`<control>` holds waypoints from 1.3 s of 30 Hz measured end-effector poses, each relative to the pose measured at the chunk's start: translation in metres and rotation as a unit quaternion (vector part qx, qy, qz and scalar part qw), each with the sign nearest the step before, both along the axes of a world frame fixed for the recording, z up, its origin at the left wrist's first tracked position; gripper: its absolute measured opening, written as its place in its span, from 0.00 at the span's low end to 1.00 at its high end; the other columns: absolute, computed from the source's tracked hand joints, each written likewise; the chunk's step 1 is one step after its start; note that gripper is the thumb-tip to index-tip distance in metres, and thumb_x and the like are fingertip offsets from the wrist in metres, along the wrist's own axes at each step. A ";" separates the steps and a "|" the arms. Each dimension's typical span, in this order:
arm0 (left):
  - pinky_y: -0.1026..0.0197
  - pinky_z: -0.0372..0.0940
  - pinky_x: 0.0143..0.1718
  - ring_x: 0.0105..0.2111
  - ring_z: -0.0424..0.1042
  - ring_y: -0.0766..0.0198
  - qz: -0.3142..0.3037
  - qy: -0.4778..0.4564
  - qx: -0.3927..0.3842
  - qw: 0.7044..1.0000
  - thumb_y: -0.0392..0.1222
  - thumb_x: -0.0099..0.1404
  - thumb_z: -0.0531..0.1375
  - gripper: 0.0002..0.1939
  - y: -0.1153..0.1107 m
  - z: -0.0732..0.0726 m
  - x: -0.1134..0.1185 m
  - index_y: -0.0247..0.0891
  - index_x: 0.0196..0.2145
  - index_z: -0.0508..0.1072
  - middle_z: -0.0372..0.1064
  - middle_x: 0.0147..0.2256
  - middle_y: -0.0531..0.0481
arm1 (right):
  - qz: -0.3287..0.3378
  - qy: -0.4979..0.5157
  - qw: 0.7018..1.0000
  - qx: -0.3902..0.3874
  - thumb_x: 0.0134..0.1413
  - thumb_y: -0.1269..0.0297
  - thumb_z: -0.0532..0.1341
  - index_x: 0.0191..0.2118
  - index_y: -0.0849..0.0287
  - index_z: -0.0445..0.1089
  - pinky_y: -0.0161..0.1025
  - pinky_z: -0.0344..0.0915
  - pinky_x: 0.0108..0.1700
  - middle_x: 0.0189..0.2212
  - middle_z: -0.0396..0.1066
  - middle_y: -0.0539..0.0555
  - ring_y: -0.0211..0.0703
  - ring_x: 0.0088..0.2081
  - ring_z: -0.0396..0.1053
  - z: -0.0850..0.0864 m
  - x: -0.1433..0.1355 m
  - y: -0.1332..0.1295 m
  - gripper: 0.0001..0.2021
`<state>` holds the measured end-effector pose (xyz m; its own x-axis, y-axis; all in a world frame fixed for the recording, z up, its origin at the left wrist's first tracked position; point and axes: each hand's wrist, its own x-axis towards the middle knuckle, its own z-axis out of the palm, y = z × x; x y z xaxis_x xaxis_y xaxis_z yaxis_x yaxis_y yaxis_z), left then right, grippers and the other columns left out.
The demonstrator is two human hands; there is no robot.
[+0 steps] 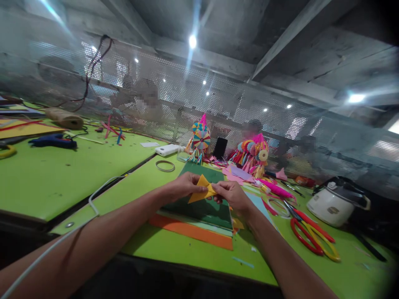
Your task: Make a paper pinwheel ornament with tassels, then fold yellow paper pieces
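Note:
A folded piece of yellow paper with pointed corners is held between both hands. My left hand pinches its left side, thumb lying across the front. On the right side, my right hand grips the paper between thumb and fingers. Both hands are above a dark green board or sheet, which lies over an orange sheet and a pale one. Small yellow paper scraps lie by the green sheet's right edge. Part of the folded paper is hidden behind my fingers.
Scissors with red and yellow handles lie on the right, near a white and black pot. Colourful paper ornaments, a tape ring and a white power bank stand or lie behind. A white cable crosses my left arm. A blue glue gun lies left.

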<state>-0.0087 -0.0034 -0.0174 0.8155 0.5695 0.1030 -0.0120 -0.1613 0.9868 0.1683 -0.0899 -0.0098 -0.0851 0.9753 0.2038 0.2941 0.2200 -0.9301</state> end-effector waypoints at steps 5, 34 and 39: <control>0.69 0.48 0.19 0.19 0.58 0.72 0.007 0.031 0.032 0.999 0.52 0.47 0.66 0.19 0.000 -0.001 0.000 0.31 0.30 0.75 0.67 0.22 0.53 | -0.028 -0.024 0.999 -0.011 0.45 0.49 0.63 0.22 0.63 0.70 0.30 0.55 0.21 0.15 0.65 0.47 0.30 0.17 0.58 -0.001 0.003 0.001 0.19; 0.67 0.53 0.20 0.20 0.64 0.68 -0.012 0.076 -0.039 0.996 0.49 0.45 0.68 0.16 -0.001 0.000 -0.002 0.32 0.27 0.78 0.73 0.24 0.47 | -0.044 -0.179 0.975 0.123 0.54 0.56 0.57 0.24 0.62 0.69 0.32 0.52 0.24 0.17 0.61 0.47 0.33 0.21 0.56 -0.002 -0.003 -0.004 0.15; 0.67 0.54 0.21 0.21 0.66 0.68 -0.017 0.065 -0.076 0.995 0.47 0.44 0.69 0.16 -0.004 0.003 -0.003 0.31 0.27 0.78 0.73 0.24 0.46 | -0.093 -0.225 0.955 0.172 0.56 0.59 0.55 0.22 0.61 0.66 0.33 0.50 0.24 0.18 0.59 0.47 0.34 0.22 0.54 -0.003 -0.010 -0.006 0.15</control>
